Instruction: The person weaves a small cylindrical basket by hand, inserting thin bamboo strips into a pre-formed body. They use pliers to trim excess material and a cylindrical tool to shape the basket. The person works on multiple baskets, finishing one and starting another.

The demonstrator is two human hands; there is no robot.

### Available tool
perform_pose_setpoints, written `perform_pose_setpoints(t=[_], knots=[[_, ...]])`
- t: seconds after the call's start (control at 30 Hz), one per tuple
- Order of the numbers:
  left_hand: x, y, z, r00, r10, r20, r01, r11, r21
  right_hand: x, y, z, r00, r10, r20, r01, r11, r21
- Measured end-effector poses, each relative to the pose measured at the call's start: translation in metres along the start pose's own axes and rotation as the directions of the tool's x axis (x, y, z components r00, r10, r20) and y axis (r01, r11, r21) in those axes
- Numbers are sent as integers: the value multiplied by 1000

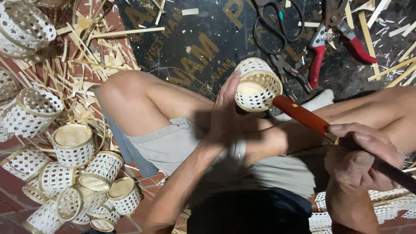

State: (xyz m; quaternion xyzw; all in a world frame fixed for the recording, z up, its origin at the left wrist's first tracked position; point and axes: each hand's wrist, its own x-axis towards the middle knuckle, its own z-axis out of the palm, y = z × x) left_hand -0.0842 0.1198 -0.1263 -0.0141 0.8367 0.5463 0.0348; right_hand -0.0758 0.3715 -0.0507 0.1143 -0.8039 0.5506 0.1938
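Meanwhile left hand (227,115) grips a woven basket (256,84), right hand (364,156) clenches a red-handled tool (303,115), pruners (333,43) beyond.

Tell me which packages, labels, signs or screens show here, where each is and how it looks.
Printed mat: the one thing with lettering, spread on the floor at top centre under the knees; dark, nearly black sheet with large faded golden letters, strewn with bamboo strips.
No packages, screens or labels show.
The small woven basket at the left hand, the pruners and the tool in the right hand look unmarked.
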Motion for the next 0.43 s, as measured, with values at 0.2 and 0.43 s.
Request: perform_pose_setpoints(t=[0.2, 0.43], knots=[[9, -3, 2, 999, -38, 12, 38, 999, -6, 49, -13, 27, 826, 462, 323, -363, 874, -322], [11, 15, -5, 1000, 1, 13, -1, 999, 45, 72, -6, 84, 857, 94, 508, -62, 995, -78]])
